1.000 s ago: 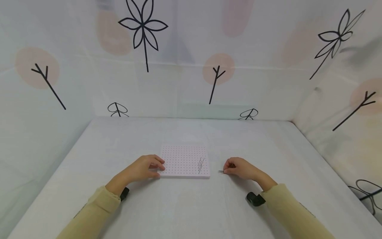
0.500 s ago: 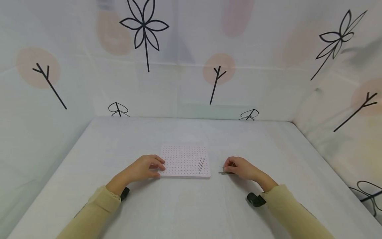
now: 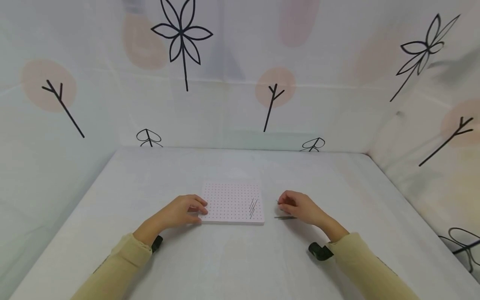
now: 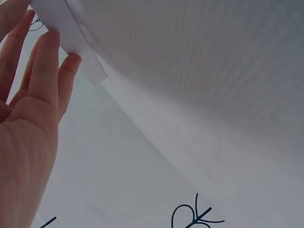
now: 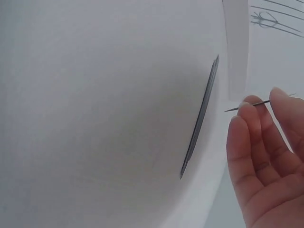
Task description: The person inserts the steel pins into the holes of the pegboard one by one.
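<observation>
A white board (image 3: 226, 208) dotted with rows of small holes lies on the table. Several thin metal needles (image 3: 252, 209) stand tilted in its right side. My left hand (image 3: 182, 211) rests at the board's left edge; in the left wrist view its extended fingers touch the board's side. Right of the board, my right hand (image 3: 301, 207) is raised slightly above the table. Between thumb and fingertips it pinches one needle (image 5: 231, 110), seen in the right wrist view with a pointed end sticking out. Below that hand, a small bundle of needles (image 5: 199, 118) lies on the cloth.
A white cloth covers the table (image 3: 240, 258). Behind it hangs a pale curtain (image 3: 225, 112) printed with flowers and twigs, which also runs along both sides. Each wrist wears a dark camera, such as the right camera (image 3: 320, 251).
My right hand has lifted from the needle bundle and shifted slightly left, with one needle pinched in it. The left hand and the board stay in place.
</observation>
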{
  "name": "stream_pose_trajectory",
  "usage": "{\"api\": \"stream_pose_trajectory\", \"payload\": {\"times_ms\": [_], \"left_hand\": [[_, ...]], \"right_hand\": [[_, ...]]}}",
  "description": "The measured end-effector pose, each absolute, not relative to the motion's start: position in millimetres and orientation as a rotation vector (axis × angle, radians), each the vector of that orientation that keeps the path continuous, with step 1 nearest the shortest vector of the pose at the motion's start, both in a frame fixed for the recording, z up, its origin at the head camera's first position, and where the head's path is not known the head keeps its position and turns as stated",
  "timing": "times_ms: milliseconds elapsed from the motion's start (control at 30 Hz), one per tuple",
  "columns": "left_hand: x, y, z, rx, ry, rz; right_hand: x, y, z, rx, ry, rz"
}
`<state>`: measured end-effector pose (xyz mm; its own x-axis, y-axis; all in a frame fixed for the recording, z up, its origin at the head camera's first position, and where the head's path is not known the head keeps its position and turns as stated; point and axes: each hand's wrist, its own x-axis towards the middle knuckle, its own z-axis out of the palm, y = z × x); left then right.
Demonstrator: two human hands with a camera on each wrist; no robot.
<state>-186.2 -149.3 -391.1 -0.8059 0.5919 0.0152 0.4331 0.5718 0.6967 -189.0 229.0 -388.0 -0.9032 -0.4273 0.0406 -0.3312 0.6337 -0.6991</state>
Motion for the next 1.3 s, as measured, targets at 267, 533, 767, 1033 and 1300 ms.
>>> {"api": "stream_pose_trajectory", "payload": {"times_ms": [267,533,767,1033,1300], "left_hand": [[-186.7,-149.5,-393.6,0.862,2.572,1.07],[-187.0,-149.3,-394.5,0.848,2.578,1.06],[-186.8,-149.5,-392.9,0.863,2.593,1.041],[-186.4,-149.2,-391.3,0.85,2.607,1.019],[-187.6,-149.6,-392.4,0.86,2.61,1.017]], "right_hand": [[-187.3,221.2,-386.8,-0.629,2.722,-1.229],[-186.8,212.7,-385.3,-0.611,2.647,-1.355],[-186.9,205.6,-383.3,-0.631,2.629,-1.385],[-188.2,197.3,-383.6,-0.658,2.6,-1.413],[-189.7,190.2,-388.1,-0.66,2.562,-1.458]]}}
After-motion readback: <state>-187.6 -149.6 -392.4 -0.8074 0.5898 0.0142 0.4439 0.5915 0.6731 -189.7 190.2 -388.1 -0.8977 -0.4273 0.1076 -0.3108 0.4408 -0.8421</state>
